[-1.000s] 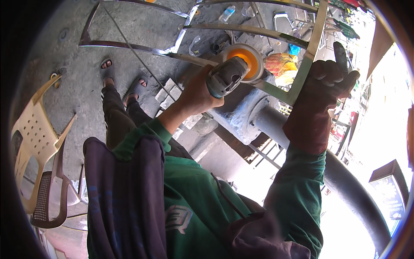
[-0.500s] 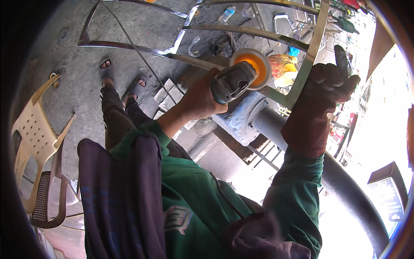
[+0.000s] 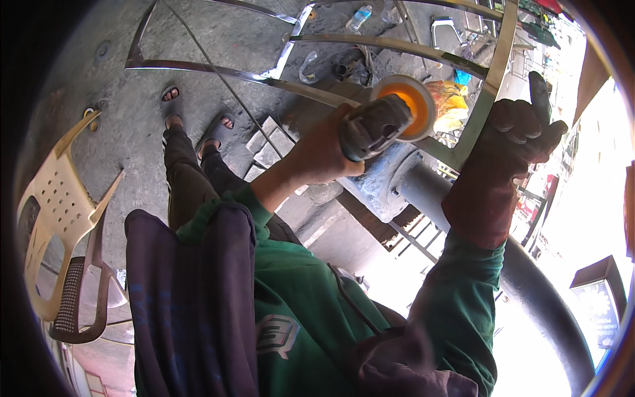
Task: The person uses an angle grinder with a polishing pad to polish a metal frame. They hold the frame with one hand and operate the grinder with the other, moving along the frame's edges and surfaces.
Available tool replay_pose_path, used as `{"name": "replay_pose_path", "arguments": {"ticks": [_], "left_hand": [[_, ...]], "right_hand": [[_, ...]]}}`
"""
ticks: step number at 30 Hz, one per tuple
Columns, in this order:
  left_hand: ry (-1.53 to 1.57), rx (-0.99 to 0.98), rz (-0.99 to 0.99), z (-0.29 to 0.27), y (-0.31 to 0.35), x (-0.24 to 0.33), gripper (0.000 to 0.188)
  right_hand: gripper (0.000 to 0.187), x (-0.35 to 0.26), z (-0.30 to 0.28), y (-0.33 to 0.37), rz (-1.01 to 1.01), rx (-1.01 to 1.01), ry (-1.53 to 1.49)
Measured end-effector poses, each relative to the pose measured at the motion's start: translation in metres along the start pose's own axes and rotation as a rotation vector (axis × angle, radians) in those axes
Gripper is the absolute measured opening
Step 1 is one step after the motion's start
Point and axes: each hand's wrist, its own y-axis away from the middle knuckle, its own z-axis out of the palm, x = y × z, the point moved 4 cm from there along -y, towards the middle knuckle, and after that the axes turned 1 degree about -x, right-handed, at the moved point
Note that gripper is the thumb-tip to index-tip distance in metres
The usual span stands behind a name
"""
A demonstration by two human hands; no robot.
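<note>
My bare left hand (image 3: 321, 151) is closed round the grey body of an angle grinder (image 3: 377, 127). An orange-and-white round disc (image 3: 413, 106) sits at the grinder's front, close to a shiny metal frame (image 3: 456, 156); I cannot tell whether they touch. My right hand (image 3: 519, 135), in a dark reddish-brown glove, is raised beside the frame's right bar. Its index finger and thumb stick out apart, the other fingers are bent, and no held thing shows. The frame's curved crossbars stretch away at the top.
A dark thick pipe (image 3: 539, 298) runs below the frame toward the lower right. A cream plastic chair (image 3: 66, 198) stands at left. Another person's legs and sandals (image 3: 173, 99) are beyond my left arm. A thin rod or cable (image 3: 225, 79) crosses the floor view; a bottle (image 3: 358, 18) lies farther off.
The whole scene has shifted slightly right in view. Both hands keep nearly the same pose, with the grinder still in my left hand at the frame.
</note>
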Motion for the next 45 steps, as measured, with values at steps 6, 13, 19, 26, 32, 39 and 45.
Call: {"name": "replay_pose_path", "arguments": {"ticks": [6,13,19,26,32,39,45], "left_hand": [[-0.001,0.063,-0.138,-0.044,-0.005,-0.074,0.066],[0.035,0.13,0.005,-0.03,0.002,-0.058,0.073],[0.035,0.086,-0.073,-0.034,0.003,-0.054,0.075],[0.018,0.124,0.012,-0.032,0.004,-0.048,0.068],[-0.003,0.139,-0.079,-0.034,-0.002,-0.044,0.071],[0.1,0.095,-0.107,-0.038,-0.006,-0.064,0.065],[0.07,0.142,-0.22,-0.07,-0.008,-0.095,0.055]], "right_hand": [[0.084,-0.005,0.003,0.014,-0.058,0.432,0.595],[0.082,-0.005,-0.003,0.0,0.067,-0.078,0.132],[0.082,-0.009,-0.015,0.012,0.039,0.132,0.125],[0.088,-0.01,0.001,0.005,0.067,0.287,0.495],[0.09,-0.015,-0.005,0.009,0.017,0.372,0.799],[0.089,-0.016,-0.009,0.013,0.001,0.324,0.735],[0.087,-0.007,-0.006,0.007,0.026,0.164,0.384]]}}
